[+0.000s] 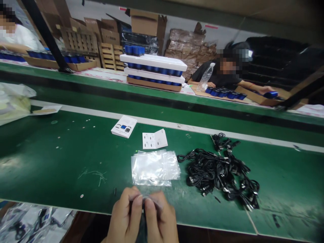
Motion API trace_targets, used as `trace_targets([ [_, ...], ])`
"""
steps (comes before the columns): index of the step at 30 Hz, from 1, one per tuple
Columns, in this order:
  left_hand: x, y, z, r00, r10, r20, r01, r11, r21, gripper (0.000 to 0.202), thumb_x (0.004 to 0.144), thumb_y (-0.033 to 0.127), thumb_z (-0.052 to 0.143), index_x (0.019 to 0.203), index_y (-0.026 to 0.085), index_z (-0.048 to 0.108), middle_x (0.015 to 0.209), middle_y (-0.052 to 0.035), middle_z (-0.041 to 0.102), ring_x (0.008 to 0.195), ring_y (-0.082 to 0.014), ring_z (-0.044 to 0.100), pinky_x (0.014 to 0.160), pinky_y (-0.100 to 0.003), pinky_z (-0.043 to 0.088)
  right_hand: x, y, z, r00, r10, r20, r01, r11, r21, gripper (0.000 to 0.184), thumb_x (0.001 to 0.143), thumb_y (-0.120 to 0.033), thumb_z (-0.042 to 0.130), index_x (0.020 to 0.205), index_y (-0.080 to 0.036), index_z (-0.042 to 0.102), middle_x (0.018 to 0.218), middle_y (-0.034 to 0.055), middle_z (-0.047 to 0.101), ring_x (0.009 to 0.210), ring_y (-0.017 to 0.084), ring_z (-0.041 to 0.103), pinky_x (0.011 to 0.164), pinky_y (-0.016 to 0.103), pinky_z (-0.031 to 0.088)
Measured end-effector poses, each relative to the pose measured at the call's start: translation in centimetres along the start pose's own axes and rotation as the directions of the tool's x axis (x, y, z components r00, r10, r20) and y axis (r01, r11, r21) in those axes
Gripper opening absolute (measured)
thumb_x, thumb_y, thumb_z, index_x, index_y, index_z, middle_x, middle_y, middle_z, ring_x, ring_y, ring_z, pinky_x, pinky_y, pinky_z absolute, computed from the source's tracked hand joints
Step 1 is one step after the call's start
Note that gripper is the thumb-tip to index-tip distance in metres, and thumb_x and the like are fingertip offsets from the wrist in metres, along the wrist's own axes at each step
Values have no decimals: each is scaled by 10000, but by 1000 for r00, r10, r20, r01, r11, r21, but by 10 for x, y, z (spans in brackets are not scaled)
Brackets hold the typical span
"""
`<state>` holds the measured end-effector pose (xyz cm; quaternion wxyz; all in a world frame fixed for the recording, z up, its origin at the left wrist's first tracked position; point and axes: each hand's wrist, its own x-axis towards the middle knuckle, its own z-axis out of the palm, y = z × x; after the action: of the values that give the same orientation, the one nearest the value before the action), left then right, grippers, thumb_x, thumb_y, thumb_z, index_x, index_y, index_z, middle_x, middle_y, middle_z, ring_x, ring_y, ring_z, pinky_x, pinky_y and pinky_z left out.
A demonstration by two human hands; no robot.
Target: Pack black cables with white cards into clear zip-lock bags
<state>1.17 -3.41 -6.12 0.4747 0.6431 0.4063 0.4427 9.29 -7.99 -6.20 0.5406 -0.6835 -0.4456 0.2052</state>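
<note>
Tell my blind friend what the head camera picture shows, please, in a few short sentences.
The left hand and right hand pinch a small piece of clear plastic above a green workbench. Nearby lie a stack of clear plastic bags, a tangled pile of black cables, a small white box and a leaflet.

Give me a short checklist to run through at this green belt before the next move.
1. Clear plastic piece pinched between the left hand and right hand: ok. Contents: cannot tell.
2. Stack of clear plastic bags directly ahead of the hands: ok.
3. Black cables heaped right of the bags: ok. Whether they are tangled: cannot tell.
4. Folded leaflet lying open beyond the bags: ok.
5. White printed box lying to the left of the leaflet: ok.
</note>
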Motion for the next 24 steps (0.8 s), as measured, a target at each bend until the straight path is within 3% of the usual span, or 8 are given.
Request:
trace_targets([
  [2,6,6,-5,988,-104,116,104,995,5,286,909,431,436,734,217,507,613,53,478,558,-116,464,548,-213,380,8,-1,-8,997,54,52,-60,992,114,328,926,-409,410,712,-206,553,598,-6,529,549,136,485,511,236,372],
  [5,16,12,-13,910,-241,338,244,969,35,321,893,449,455,692,199,484,597,58,412,556,-111,416,521,-207,346,17,1,-20,971,98,216,-142,970,198,353,903,-424,448,629,-201,442,566,-50,384,535,109,382,490,218,309],
  [8,21,13,-17,844,-290,451,309,950,32,355,897,478,425,686,194,459,615,62,346,566,-105,359,518,-201,317,21,1,-24,944,140,299,-221,941,256,376,886,-447,462,609,-201,395,562,-69,299,519,96,307,479,218,249],
  [10,22,13,-18,830,-297,473,322,946,30,367,897,491,417,685,192,452,621,59,352,578,-106,362,528,-200,318,21,1,-24,937,165,309,-260,920,295,380,876,-461,470,610,-198,401,563,-69,300,521,96,301,484,219,243],
  [13,21,13,-17,843,-289,454,302,952,45,381,893,493,422,657,194,425,606,62,350,569,-104,367,525,-201,306,20,0,-21,939,160,304,-258,912,317,401,868,-477,477,594,-199,387,558,-68,297,520,95,290,485,218,238],
  [18,27,15,-23,832,-307,462,327,944,38,371,883,485,448,662,188,460,600,58,368,564,-104,366,510,-198,313,24,-3,-29,935,141,326,-232,938,257,370,883,-446,468,615,-195,423,570,-58,334,532,104,321,496,220,270],
  [24,31,15,-34,856,-261,446,265,963,54,315,866,435,509,711,179,608,692,24,457,592,-104,426,514,-189,357,25,-6,-41,983,36,182,-66,984,163,265,882,-340,510,674,-185,564,639,-16,479,603,133,449,555,236,342],
])
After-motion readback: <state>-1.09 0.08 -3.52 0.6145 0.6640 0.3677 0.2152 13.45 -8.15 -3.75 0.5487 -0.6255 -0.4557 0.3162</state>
